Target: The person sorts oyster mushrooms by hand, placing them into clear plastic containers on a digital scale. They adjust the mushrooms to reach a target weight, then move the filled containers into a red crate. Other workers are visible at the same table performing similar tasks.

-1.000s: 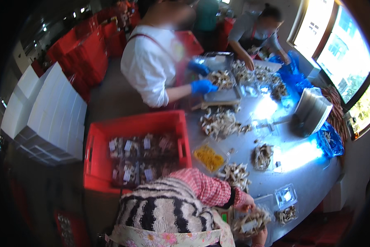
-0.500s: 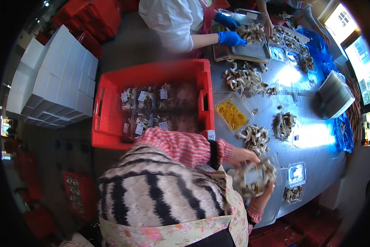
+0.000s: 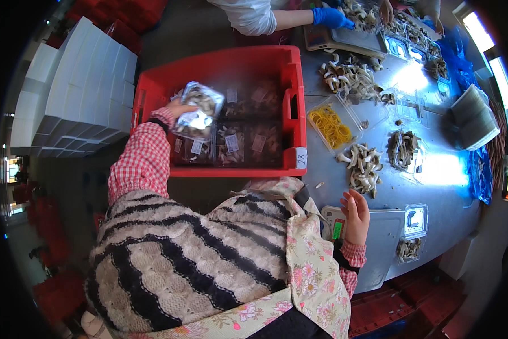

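My left hand is closed on the edge of a clear plastic punnet with mushrooms inside. It is tilted above the left part of a red crate. Labelled mushroom punnets lie in rows in that crate, below the one in my hand. On the right, my right hand holds nothing; its fingers are apart and slightly bent. That hand hovers by a weighing scale with a flat metal plate and a lit green display. Whether it touches the scale, I cannot tell.
A clear box of yellow rubber bands sits among mushroom piles on the metal table. Open punnets lie farther right. White boxes are stacked at left. Across the table, a co-worker's blue-gloved hand handles mushrooms beside another scale.
My left hand has carried the filled punnet leftward from the scale area to above the red crate. My right hand has let go of it and moved up slightly. The whole view has shifted.
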Demonstrator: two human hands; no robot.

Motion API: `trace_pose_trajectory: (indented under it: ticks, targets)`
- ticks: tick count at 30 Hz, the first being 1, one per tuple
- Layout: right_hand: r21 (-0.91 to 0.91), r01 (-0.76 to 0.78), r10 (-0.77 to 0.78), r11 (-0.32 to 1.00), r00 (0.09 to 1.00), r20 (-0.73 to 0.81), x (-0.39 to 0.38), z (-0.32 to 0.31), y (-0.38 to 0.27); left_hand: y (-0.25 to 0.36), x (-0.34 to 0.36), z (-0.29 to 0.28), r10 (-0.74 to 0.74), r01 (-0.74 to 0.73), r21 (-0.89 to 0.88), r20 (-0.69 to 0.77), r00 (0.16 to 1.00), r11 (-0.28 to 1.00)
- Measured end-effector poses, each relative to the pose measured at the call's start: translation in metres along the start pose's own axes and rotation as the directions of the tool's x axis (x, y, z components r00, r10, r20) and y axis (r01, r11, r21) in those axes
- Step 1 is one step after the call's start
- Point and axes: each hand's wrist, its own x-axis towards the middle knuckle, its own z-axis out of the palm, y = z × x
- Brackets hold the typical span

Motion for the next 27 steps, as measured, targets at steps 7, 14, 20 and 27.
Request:
trace_pose_trajectory:
  ticks: [7,14,20,27]
  targets:
    - [0.117,-0.126,0.134,0.985,0.989,-0.062,-0.015,-0.013,0.028,-0.139,0.012,-0.091,-0.340,0.332,0.427,-0.061,0.939,0.841]
    - [0.095,-0.008,0.020,0.995,0.992,-0.125,-0.019,-0.019,0.019,-0.118,0.017,-0.013,-0.373,0.252,0.787,-0.031,0.927,0.563]
    - [0.226,-0.005,0.038,0.974,0.989,-0.141,-0.029,-0.028,0.024,-0.092,0.019,0.046,-0.240,0.239,0.868,-0.144,0.960,0.436]
    - [0.414,0.045,0.083,0.909,0.955,-0.285,-0.040,-0.035,0.057,0.025,0.036,0.117,0.385,-0.033,0.809,-0.244,0.890,0.588]
